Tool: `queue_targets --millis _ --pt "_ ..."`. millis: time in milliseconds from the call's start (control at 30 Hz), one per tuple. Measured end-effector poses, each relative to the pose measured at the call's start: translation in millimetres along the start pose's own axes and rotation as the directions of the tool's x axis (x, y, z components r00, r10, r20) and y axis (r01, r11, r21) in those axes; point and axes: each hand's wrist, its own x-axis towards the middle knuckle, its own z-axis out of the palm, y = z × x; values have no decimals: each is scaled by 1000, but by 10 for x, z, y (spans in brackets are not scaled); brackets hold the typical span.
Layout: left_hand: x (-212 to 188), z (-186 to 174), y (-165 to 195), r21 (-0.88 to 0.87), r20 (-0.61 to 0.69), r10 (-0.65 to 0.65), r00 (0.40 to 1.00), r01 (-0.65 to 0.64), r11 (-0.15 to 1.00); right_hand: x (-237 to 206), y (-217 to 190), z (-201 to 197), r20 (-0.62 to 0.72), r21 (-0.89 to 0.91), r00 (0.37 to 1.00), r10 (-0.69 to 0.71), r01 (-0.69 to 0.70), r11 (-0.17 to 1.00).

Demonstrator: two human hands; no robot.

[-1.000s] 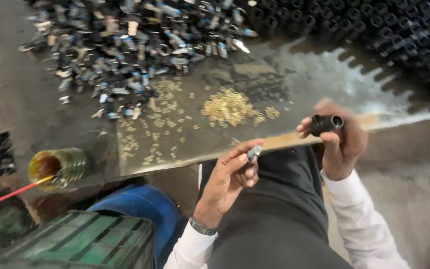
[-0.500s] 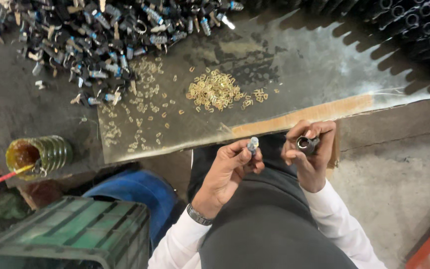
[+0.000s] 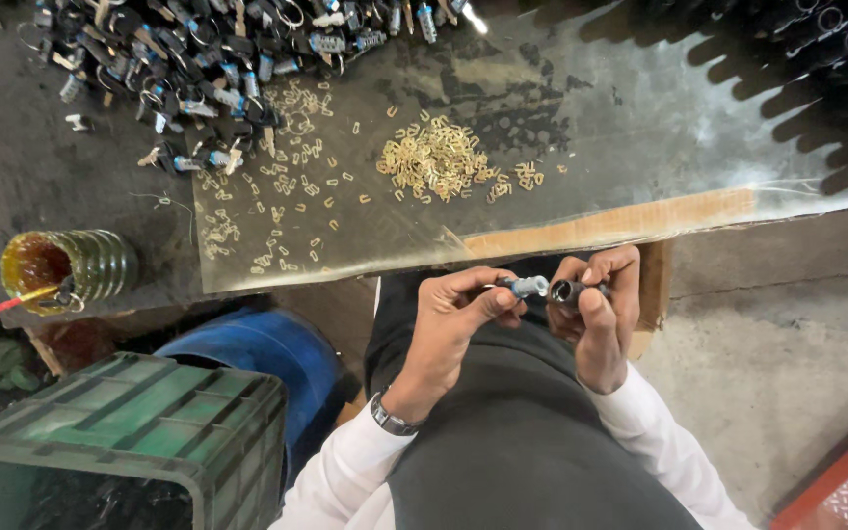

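Observation:
My left hand (image 3: 449, 319) pinches a small grey metal cylinder (image 3: 527, 287) between thumb and fingers, its end pointing right. My right hand (image 3: 601, 309) grips a short black tube (image 3: 566, 291) with its open mouth facing the cylinder. The two parts sit almost end to end, a small gap apart, over my dark-trousered lap just below the front edge of the worktable (image 3: 581, 231). On the table ahead lies a heap of small brass clips (image 3: 434, 159).
Several dark lock parts and keys (image 3: 198, 59) are piled at the table's far left, with scattered brass pieces (image 3: 287, 186) nearby. A ribbed jar of amber liquid (image 3: 61, 267) stands left. A green crate (image 3: 120, 432) and blue drum (image 3: 257, 358) sit lower left. Black tubes (image 3: 836, 49) are stacked far right.
My right hand came down from the table edge with the black tube and moved left toward my left hand. The cylinder and tube are now close together over my lap.

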Motion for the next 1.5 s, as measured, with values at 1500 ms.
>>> queue_targets --millis 1500 --pt "-47 344 185 764 298 382 875 -458 454 -301 139 -1639 -488 -730 783 -385 -123 673"
